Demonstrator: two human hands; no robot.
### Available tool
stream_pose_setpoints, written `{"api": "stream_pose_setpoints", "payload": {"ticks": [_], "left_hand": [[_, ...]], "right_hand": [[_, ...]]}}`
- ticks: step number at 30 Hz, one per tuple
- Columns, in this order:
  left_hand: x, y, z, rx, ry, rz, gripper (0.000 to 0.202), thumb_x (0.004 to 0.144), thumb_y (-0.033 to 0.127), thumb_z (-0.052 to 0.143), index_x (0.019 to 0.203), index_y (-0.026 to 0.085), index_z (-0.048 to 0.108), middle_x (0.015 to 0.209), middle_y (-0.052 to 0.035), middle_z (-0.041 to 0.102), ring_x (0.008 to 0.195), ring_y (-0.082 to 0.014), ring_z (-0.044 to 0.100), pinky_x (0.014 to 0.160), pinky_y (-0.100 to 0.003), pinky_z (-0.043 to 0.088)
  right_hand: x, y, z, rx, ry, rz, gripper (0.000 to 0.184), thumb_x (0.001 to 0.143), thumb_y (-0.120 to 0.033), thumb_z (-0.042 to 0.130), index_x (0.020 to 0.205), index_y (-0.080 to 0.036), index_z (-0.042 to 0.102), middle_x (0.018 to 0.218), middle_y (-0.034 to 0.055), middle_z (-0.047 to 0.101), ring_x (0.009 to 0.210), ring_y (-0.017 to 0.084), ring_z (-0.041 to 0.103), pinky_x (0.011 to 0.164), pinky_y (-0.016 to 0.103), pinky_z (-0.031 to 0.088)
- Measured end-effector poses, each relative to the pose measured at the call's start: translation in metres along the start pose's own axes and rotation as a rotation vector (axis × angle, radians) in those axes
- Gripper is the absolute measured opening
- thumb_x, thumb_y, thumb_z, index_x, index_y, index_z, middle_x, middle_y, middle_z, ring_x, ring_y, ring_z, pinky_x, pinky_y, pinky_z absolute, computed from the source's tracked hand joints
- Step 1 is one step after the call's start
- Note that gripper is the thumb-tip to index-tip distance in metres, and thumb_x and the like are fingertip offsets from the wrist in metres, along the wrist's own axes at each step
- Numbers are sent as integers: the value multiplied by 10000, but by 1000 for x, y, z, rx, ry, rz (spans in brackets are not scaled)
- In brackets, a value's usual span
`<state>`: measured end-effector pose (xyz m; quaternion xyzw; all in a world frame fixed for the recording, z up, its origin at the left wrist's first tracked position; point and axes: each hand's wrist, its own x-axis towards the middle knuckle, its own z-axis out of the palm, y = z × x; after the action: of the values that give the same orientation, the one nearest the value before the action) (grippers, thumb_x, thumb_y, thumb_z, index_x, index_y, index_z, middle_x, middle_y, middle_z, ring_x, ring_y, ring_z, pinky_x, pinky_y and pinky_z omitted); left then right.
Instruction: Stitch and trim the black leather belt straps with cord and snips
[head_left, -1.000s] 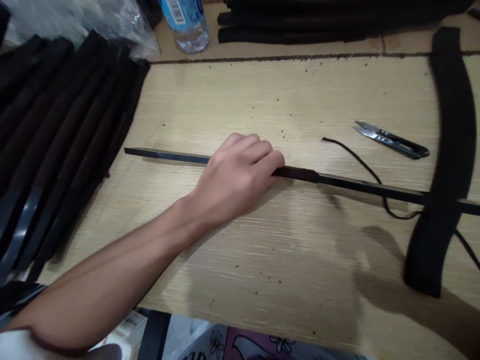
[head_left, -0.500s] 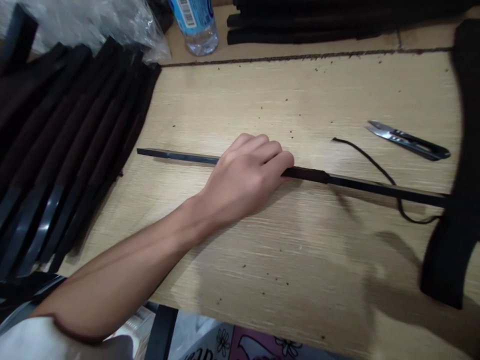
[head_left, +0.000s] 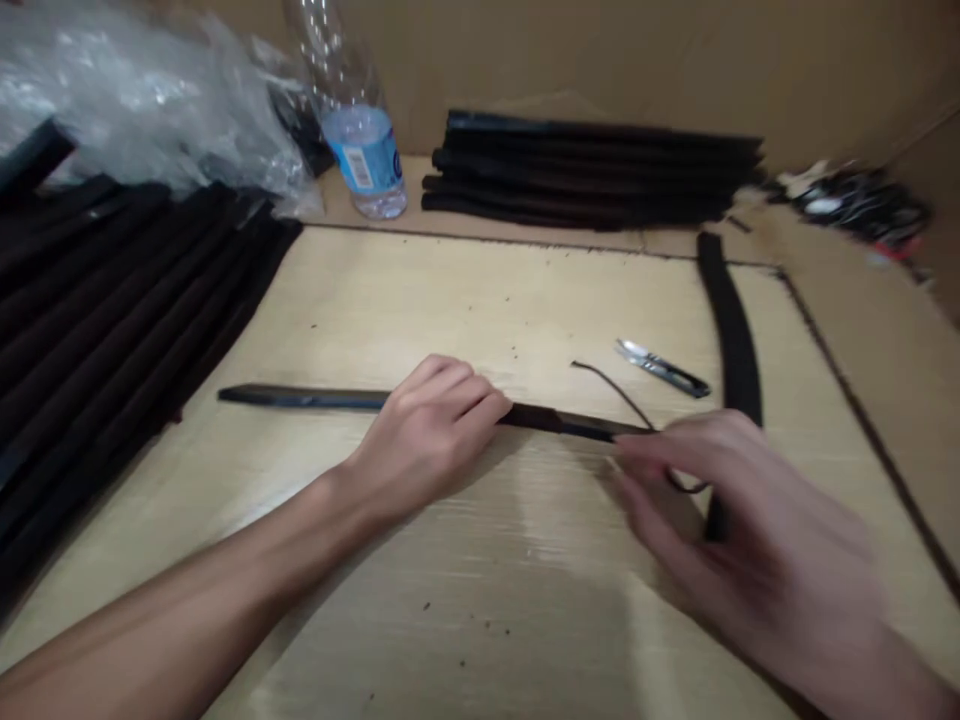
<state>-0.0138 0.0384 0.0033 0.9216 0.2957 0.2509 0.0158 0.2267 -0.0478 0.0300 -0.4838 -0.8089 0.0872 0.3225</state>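
Clenched down over the black strip (head_left: 315, 398), the left hand (head_left: 427, 435) pins it to a pale wood board (head_left: 450, 300), fingers curled across the top. The right hand (head_left: 750, 520) is blurred, its fingers spread at the strip's right end, just beside a thin black cord (head_left: 607, 380); whether it pinches the cord, I cannot tell. Firm pressure from the left should stop the strip rolling, and a light touch at the end should avoid dragging it. Beyond lie snips (head_left: 664, 370) and a curved black band (head_left: 731, 320). A fanned stack (head_left: 112, 320) sits left; farther off are a plastic bag (head_left: 135, 100), a bottle (head_left: 360, 150), another stack (head_left: 592, 170) and a cardboard wall (head_left: 675, 60).
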Motion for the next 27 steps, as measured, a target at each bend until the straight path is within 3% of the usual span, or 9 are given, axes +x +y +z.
{"api": "stream_pose_setpoints", "payload": {"ticks": [3,9,12,17,22,27], "left_hand": [[0,1,-4,18,3,75,123,894,112,492,930,119,610,796,-42,656,730,-160,534,767,-337,440],[7,11,-13,78,170,245,286,927,51,336,901,80,620,842,-99,676,747,-173,547,794,-368,439],[9,17,-14,86,211,230,318,940,66,315,905,107,628,851,-81,676,754,-161,558,804,-355,433],[10,18,-12,171,305,114,219,878,51,466,1014,112,626,900,-95,657,822,-195,547,784,-380,424],[11,6,-16,258,334,-22,207,860,87,482,1012,124,617,889,-82,658,848,-224,558,805,-413,418],[11,-6,-19,274,373,-22,174,869,80,469,959,129,610,847,-64,658,780,-206,546,768,-392,427]], "right_hand": [[21,3,7,-110,-22,-46,277,869,-114,571,1146,-129,567,986,110,589,936,238,558,801,378,497],[16,3,22,-162,-230,-25,401,931,-172,458,1331,-197,445,1125,112,607,1000,234,587,819,369,550],[14,3,25,-133,-234,-12,447,927,-164,447,1366,-243,411,1105,96,616,976,213,606,809,330,556],[14,10,22,-31,-151,-3,468,916,-128,408,1370,-242,407,1107,106,581,978,198,598,809,307,555],[17,26,14,15,-100,39,468,907,-118,391,1361,-231,404,1135,106,560,1011,198,587,864,332,535],[19,44,7,-100,-28,4,444,872,-82,415,1291,-215,474,1078,102,603,986,217,606,826,342,548]]}}
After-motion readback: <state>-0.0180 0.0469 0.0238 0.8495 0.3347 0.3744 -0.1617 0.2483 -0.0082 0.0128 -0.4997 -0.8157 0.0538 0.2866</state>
